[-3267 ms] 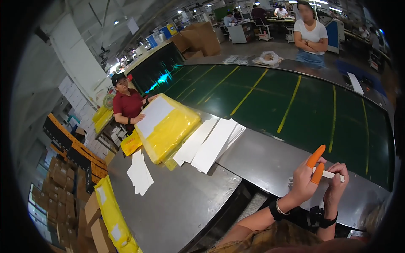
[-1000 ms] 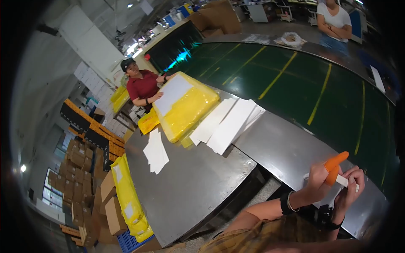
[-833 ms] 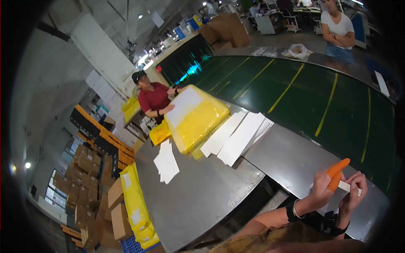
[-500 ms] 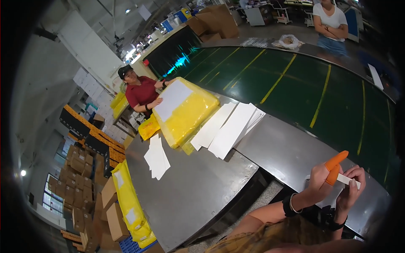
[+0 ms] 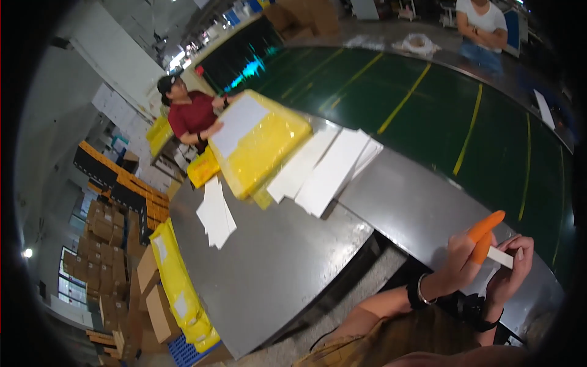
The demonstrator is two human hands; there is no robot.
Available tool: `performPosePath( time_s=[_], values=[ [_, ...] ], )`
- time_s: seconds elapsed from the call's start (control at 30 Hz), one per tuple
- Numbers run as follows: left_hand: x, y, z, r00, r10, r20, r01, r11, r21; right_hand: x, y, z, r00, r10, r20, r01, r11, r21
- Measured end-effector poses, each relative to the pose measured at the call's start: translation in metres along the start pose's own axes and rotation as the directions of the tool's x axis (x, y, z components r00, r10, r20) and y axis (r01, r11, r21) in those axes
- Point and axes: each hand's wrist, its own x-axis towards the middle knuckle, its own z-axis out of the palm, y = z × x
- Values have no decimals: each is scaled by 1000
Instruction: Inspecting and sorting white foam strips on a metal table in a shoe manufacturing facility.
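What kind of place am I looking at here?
Most likely a packing or shipping floor in a warehouse. A wide green conveyor belt runs past a grey metal table with yellow mailer bags and white sheets, and stacked cardboard boxes line the wall.

The left hand [image 5: 460,260] grips an orange tool [image 5: 484,235], its tip against a white strip [image 5: 501,257] pinched by the right hand [image 5: 512,269] above a grey table [image 5: 275,257]. Farther off lie white sheets [image 5: 327,171] and a yellow package [image 5: 263,144], beside a person in red [image 5: 192,116].
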Motion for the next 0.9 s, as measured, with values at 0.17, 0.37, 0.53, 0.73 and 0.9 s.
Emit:
performPosePath(
  time_s=[0.17, 0.37, 0.53, 0.73, 0.9],
  values=[
    [7, -3, -2, 1000, 23, 21, -24, 999, 41, 3, 4, 0, 1000, -26, 18, 25, 999, 35],
    [0, -4, -4, 997, -76, 5, 76, 994, -72, -3, 1, 6, 1000, -27, 13, 27, 999, -24],
    [-3, -4, 3, 997, -67, 25, 69, 995, -73, -6, -1, -1, 1000, -27, 13, 26, 999, 45],
    [-3, -9, 13, 994, -76, 85, 81, 995, -58, -9, 6, -14, 999, -47, -6, 47, 998, 50],
    [-3, -15, 15, 989, -130, 64, 133, 990, -43, -10, 8, -9, 998, -60, -20, 61, 996, 64]
  ],
)
